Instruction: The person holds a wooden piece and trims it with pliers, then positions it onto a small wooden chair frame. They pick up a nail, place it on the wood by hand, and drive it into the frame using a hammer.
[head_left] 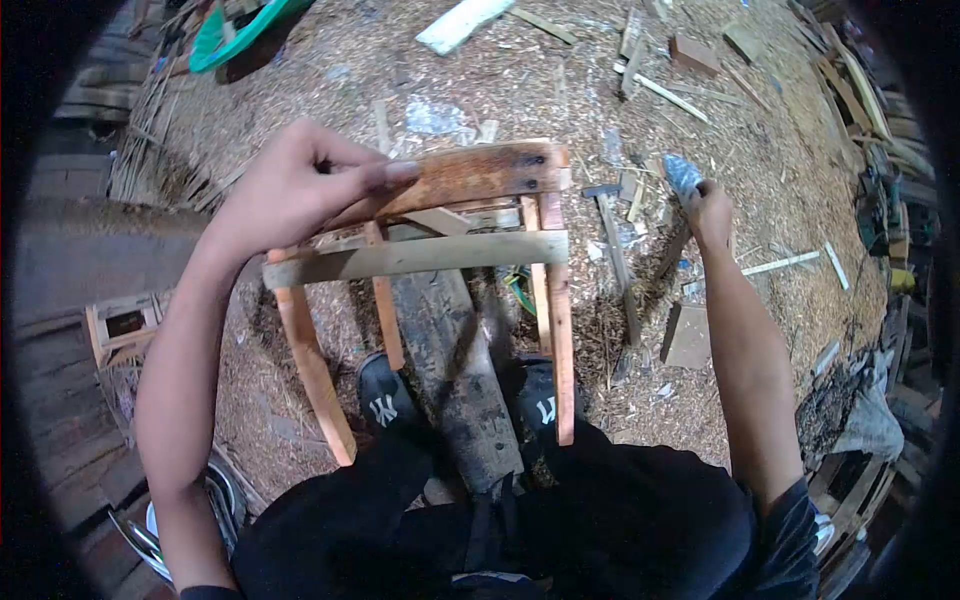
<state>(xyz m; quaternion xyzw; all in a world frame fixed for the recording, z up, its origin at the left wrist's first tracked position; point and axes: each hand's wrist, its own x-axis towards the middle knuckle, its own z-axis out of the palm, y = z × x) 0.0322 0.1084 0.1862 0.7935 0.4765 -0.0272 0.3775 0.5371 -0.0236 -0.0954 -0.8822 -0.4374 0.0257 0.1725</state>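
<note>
the left hand (290,190) has its grip closed on a small wooden stool (450,230). the fingers (385,172) lie flat across the left end of its top board (480,172) and the palm wraps the edge. the stool is held up in the air in the middle of the scene, above the person's knees and tilted toward them.

the right hand (710,212) reaches down to the right, well apart from the stool. its grip is clenched round a grey-blue piece (683,175) that sticks out on the far side of the fist. what that piece is cannot be told.

the stool has four legs: two on the left (315,372) and two on the right (562,340). all are slim, square and reddish-orange. one pale, rough crossbar (415,257) runs across the near side, and thinner rails show behind it. the top board is dark brown, stained and worn, with black spots near its right end.

below the stool one dark, round log (460,385) lies on the floor (760,140), pointing away from the person. two black shoes with white marks sit beside it, one on the left (385,402) and one on the right (540,402).

the floor is covered in sawdust and shavings, with loose strips and offcuts scattered over it. one hammer (612,240) lies between the stool and the right hand, head at the far end. one flat square board (690,337) lies near the right forearm. a green tub (232,32) sits at the far left and a white slab (460,22) at the far middle.
</note>
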